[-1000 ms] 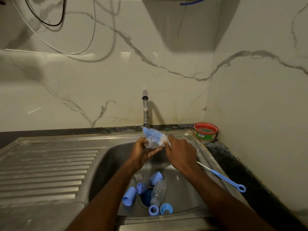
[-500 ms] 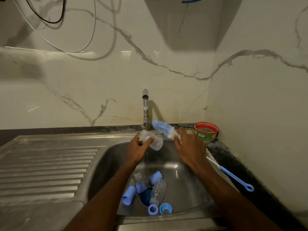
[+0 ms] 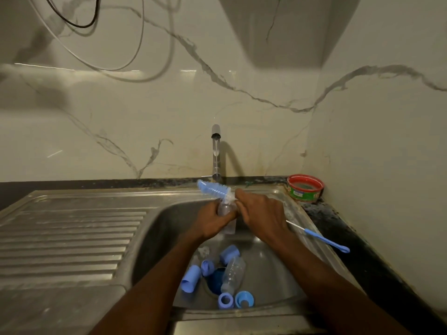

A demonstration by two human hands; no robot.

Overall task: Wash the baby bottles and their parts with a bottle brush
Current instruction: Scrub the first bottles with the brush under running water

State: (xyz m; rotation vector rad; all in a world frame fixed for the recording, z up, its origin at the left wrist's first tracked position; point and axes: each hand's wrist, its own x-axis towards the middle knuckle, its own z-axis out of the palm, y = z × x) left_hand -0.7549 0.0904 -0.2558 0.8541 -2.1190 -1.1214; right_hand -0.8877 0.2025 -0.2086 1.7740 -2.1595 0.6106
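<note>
Marble walls back a steel sink holding blue caps at 6 o'clock, while the left hand grips a bottle and the right hand grips the brush pointing to 10 o'clock

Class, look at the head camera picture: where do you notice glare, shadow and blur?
Head view: streaks of glare on the marble wall; the tap casts a shadow to its right; the clear bottle in the left hand looks blurred.
</note>
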